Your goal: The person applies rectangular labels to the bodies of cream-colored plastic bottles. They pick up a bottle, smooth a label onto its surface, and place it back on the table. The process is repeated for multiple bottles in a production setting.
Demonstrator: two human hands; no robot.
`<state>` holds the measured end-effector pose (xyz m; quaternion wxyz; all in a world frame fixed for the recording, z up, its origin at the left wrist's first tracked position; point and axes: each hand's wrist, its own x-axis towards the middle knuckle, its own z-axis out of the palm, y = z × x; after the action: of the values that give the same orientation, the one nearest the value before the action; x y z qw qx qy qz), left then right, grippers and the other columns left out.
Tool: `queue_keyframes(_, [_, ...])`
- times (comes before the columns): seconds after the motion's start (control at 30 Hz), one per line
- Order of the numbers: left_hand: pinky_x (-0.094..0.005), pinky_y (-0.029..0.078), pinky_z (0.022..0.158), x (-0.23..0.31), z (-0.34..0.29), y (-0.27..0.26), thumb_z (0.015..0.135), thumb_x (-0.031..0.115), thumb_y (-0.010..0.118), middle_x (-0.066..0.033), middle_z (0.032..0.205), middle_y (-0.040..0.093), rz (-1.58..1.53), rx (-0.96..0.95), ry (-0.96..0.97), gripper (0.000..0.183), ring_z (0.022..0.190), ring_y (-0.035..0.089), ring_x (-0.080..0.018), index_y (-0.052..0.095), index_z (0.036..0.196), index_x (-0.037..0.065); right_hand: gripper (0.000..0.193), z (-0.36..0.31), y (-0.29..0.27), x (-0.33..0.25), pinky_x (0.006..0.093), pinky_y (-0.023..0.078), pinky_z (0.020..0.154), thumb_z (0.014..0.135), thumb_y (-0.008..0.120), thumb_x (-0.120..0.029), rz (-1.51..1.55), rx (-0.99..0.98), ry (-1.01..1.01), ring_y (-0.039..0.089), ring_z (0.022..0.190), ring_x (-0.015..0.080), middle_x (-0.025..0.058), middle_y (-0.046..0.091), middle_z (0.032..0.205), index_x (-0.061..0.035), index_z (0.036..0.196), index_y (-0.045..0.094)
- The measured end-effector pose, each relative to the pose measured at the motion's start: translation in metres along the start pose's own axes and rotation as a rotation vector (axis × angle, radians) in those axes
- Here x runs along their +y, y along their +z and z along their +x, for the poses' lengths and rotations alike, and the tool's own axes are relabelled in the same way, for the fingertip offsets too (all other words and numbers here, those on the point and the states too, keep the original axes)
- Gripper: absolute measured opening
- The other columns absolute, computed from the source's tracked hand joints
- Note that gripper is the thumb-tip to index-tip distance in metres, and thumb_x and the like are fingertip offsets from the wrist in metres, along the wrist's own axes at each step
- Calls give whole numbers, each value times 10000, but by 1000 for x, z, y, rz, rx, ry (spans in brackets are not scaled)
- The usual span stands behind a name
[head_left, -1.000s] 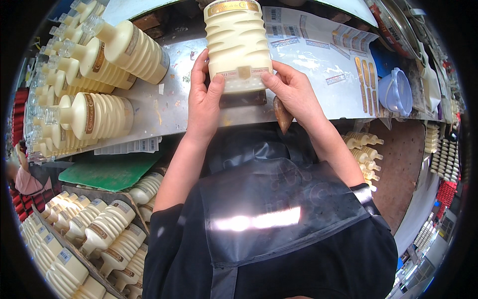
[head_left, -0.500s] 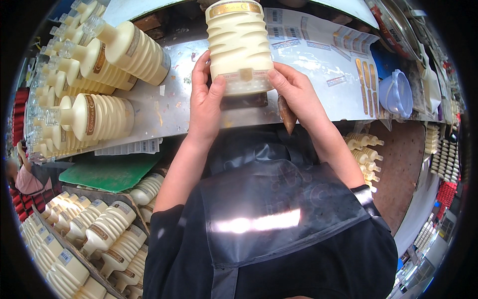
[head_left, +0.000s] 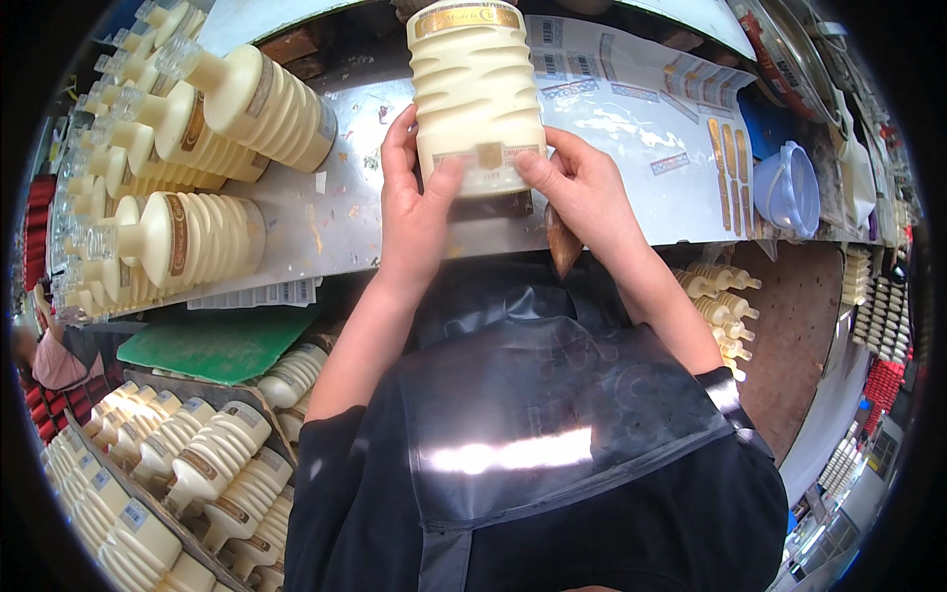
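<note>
A cream-coloured ribbed plastic bottle (head_left: pixel 477 99) lies at the middle of the bench, base toward me, its far end cut off by the picture's upper edge. A gold label (head_left: pixel 468 19) crosses its far part, and a narrow pale label strip (head_left: pixel 490 156) sits near its base. My left hand (head_left: pixel 414 192) grips the bottle's left side, thumb on the strip's left end. On the right side my right hand (head_left: pixel 589 187) is closed on it, thumb pressing the strip's right part. A brown pointed tool (head_left: pixel 563 242) sticks out under the right palm; its upper part is hidden.
Several similar bottles (head_left: pixel 202 237) stand along the bench's left side, others in a crate (head_left: pixel 222 464) below. Backing sheets with labels (head_left: pixel 681 118), gold strips (head_left: pixel 730 173) and a lilac bucket (head_left: pixel 787 187) are on the right. A green board (head_left: pixel 222 340) lies below left.
My right thumb has slid left along the label strip. The left thumb has moved slightly inward over the strip's left end. The bottle has shifted very little.
</note>
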<state>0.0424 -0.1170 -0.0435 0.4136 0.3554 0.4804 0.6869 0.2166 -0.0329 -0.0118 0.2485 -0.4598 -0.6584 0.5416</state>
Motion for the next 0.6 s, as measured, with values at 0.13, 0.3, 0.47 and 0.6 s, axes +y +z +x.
queue_keyframes(0.13, [-394,348,1174,0,-1,0,1012,227,642,-173,1483,457,4,2,0,695,1370,456,-240,275,1565,21,528,-1,0,-6,288,447,575,894,750,-418,-52,7,28,544,614,97,20,595,662,16,1193,712])
queue_keyframes(0.3, [-394,344,1178,0,0,0,1012,224,640,-171,1490,452,-9,1,0,692,1375,453,-239,276,1565,21,525,-2,0,-8,288,436,567,893,753,-413,-51,18,23,531,602,92,13,580,648,19,1189,711])
queue_keyframes(0.47, [-392,343,1180,-1,-1,-1,1013,229,637,-164,1495,447,-3,-4,8,697,1381,447,-236,274,1569,16,548,-4,0,-8,195,379,617,976,733,-325,-27,-32,53,450,690,12,-66,551,759,73,1335,621])
queue_keyframes(0.6, [-397,324,1193,-5,-3,-4,1020,258,635,-165,1517,425,-6,-23,19,721,1404,423,-245,255,1581,11,541,-4,1,-9,191,390,629,982,727,-323,-48,-16,65,465,698,10,-52,584,783,73,1335,619])
